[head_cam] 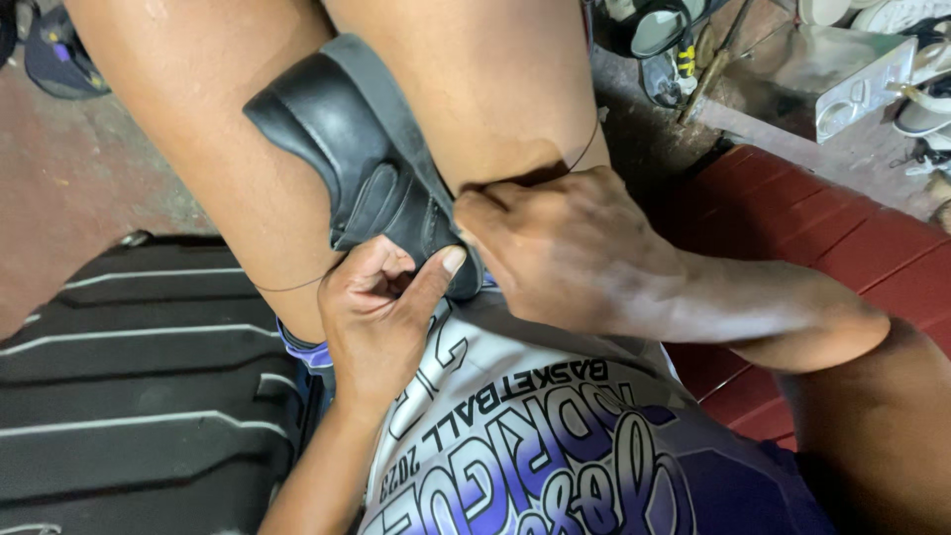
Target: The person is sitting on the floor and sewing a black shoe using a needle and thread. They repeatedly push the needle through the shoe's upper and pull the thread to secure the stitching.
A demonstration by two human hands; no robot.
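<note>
Black shoe (371, 168) between knees, both hands pinching thread (584, 149) taut

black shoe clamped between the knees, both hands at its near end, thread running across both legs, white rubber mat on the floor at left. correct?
Not quite: the mat is black, ribbed, not white. The head view shows it. The rest holds: black shoe between the knees, left hand and right hand at its near end, thread across both legs.

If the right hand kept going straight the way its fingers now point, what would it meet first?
The right hand points leftward, its fingertips already at the heel end of the black shoe clamped between the knees. Just past that is the left hand's raised thumb, though depth is unclear.
</note>
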